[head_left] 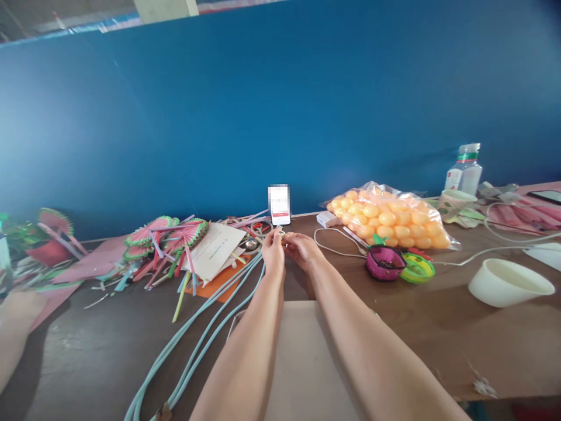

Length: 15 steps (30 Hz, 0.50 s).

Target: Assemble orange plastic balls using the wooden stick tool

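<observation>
My left hand point(272, 250) and my right hand point(302, 249) meet in front of me, fingers closed in a pinch. A small gold-coloured piece point(283, 236) shows between the fingertips; its kind is too small to make out. Just beyond them a phone point(280, 206) with a lit screen stands upright by the blue panel point(280, 117). Long light-blue cords point(210, 299) run past my left hand towards the lower left; whether that hand touches them is hidden. Under my forearms lies a flat grey-beige surface point(309, 362).
Folded paper fans point(160, 237), a printed sheet point(214, 250) and paper strips lie left. At far left is another person's hand point(20, 313). To the right are a bag of orange balls point(390, 217), a purple container point(384, 263), a green one point(417, 269), a white tub point(499, 286) and bottles point(465, 169).
</observation>
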### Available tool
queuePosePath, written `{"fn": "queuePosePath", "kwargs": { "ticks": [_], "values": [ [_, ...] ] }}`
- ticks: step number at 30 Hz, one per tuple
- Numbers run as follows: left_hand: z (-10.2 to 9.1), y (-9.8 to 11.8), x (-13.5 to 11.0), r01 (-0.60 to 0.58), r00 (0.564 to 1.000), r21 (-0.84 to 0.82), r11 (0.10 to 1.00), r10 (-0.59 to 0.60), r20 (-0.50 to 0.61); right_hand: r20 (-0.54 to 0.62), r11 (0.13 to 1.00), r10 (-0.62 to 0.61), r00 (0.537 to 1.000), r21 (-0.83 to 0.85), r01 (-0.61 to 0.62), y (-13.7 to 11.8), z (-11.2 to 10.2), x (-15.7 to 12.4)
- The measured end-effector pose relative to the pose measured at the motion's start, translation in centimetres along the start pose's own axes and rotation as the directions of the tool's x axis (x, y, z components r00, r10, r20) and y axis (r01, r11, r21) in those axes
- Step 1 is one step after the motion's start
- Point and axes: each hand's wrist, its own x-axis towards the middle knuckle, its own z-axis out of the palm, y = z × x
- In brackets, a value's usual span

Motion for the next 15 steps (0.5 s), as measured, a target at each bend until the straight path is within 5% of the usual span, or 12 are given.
{"fn": "queuePosePath", "kwargs": {
  "ticks": [10,15],
  "values": [
    [-0.04,0.52,-0.12,-0.07,0.998,0.05,0.996,0.07,0.008,-0.036,0.998,-0.022,0.999,-0.051,0.02,0.33,0.02,0.19],
    [0.19,0.21,0.14,0.028,1.0,-0.07,0.997,-0.027,0.004,-0.057,0.999,0.004,0.998,-0.042,-0.006,0.15,0.02,0.12]
  ]
}}
